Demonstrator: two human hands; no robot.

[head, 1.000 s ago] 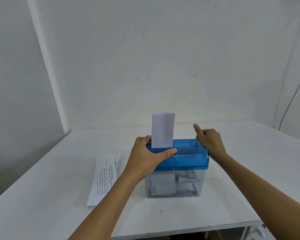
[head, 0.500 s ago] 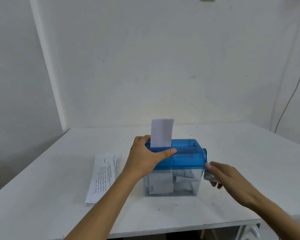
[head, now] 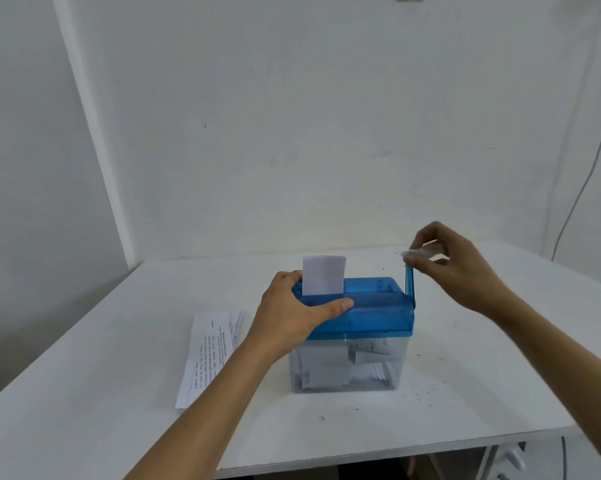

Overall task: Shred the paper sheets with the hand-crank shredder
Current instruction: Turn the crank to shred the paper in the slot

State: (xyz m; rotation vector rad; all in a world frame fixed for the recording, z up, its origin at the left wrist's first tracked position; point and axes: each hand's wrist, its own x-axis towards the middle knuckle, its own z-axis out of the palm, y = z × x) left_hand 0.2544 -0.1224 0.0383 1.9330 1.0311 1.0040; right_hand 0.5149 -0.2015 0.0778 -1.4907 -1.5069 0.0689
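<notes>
Hands at work on the shredder: the left hand gripped the blue lid, thumb laid along its front edge, bracing the unit; the right hand pinched the crank knob between thumb and fingertips. Half a second earlier that hand had been low beside the bin, and it had since swung to the top of the turn, leaving the crank arm near upright. The paper strip stood shorter in the slot than before, so feeding was judged to be under way, with more turns needed.

The tabletop was matt white, flat and lightly speckled. The shredder stood near its middle: a glossy, translucent blue lid with rounded corners. Beneath it sat a clear, box-shaped bin holding pale cut pieces. The stack of printed sheets lay flat just left of it, thin and slightly fanned. The strip was plain, stiff and rectangular. The arm was slim blue plastic; the knob looked pale, though blurred.
</notes>
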